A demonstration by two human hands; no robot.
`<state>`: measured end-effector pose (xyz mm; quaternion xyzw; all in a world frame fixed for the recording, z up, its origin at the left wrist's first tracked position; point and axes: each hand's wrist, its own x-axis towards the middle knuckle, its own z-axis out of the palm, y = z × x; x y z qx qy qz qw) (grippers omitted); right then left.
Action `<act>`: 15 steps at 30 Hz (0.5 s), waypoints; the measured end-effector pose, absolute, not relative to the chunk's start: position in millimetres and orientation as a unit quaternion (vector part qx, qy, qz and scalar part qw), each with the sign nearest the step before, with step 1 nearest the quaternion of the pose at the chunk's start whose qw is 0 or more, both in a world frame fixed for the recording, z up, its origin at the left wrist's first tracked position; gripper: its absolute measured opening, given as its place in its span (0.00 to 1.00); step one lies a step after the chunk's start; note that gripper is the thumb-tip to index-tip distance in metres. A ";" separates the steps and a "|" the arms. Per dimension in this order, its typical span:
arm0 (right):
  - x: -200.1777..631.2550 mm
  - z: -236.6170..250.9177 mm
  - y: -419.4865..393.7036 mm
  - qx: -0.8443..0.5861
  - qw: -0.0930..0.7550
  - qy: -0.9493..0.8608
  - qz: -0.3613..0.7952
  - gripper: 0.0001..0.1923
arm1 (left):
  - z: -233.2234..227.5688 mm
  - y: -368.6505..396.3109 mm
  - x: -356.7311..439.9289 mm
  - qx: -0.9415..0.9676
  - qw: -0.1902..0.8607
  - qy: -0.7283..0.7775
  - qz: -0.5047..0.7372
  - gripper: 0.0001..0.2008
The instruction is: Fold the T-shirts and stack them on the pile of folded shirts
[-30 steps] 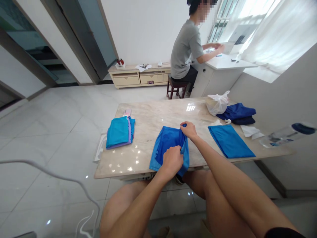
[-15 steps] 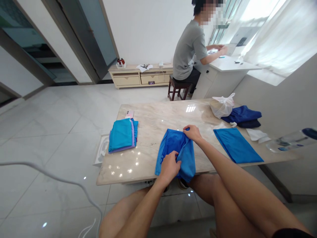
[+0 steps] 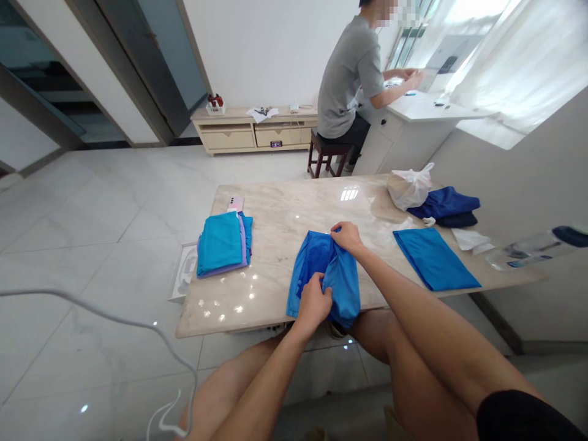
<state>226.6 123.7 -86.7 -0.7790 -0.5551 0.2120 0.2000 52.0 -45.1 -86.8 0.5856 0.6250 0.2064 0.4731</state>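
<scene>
A blue cloth [image 3: 343, 285], partly folded open with a darker blue inner side, lies at the table's front edge and hangs a little over it. My left hand [image 3: 315, 301] is closed on the cloth's near middle, pinching a fold. At its far edge my right hand [image 3: 347, 236] pinches the fabric between thumb and fingers. To the right lies a flat folded blue cloth [image 3: 434, 257]. On the left, a stack of folded cloths [image 3: 221, 244] has teal on top, with purple and blue edges showing below.
The marble-look table [image 3: 271, 211] also holds a pink phone [image 3: 236, 203], a white plastic bag [image 3: 408, 188], dark blue fabric [image 3: 444, 205] and a clear bottle [image 3: 528, 250]. A white cable [image 3: 138, 321] crosses at left. Beyond, a person [image 3: 346, 79] sits on a stool [image 3: 329, 150].
My right hand has shifted slightly left with the cloth's far edge, bringing it inward over the darker inside. My left hand keeps its pinch. The view has moved a little.
</scene>
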 end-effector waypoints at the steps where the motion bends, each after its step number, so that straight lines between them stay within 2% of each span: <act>1: 225.0 -86.8 123.6 -0.780 0.201 -0.551 0.220 0.15 | -89.2 -42.9 49.8 0.578 0.475 0.629 0.212 0.18; 9: 207.5 -80.4 124.0 -0.764 0.222 -0.540 0.276 0.16 | -112.0 -29.2 26.4 0.545 0.442 0.678 0.218 0.19; 13: 201.6 -72.3 122.6 -0.736 0.248 -0.506 0.375 0.27 | -118.9 -26.0 14.7 0.521 0.431 0.721 0.154 0.24; 15: 204.0 -70.3 121.7 -0.744 0.240 -0.496 0.377 0.26 | -121.1 -26.0 10.9 0.524 0.423 0.728 0.129 0.24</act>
